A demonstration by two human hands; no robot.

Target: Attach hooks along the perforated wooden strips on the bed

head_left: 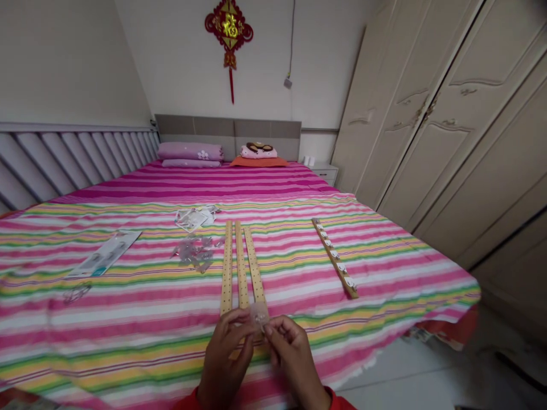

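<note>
My left hand and my right hand meet over the near edge of the bed, fingers pinched together on a small clear plastic piece. Just beyond them lie three long perforated wooden strips side by side on the striped sheet. Further right lies a fourth wooden strip with several white hooks fixed along it. A heap of clear plastic pieces sits left of the three strips.
The bed has a pink striped sheet, with pillows at the headboard. A flat package and torn packets lie on the left. A tall wardrobe stands right, with bare floor beside the bed.
</note>
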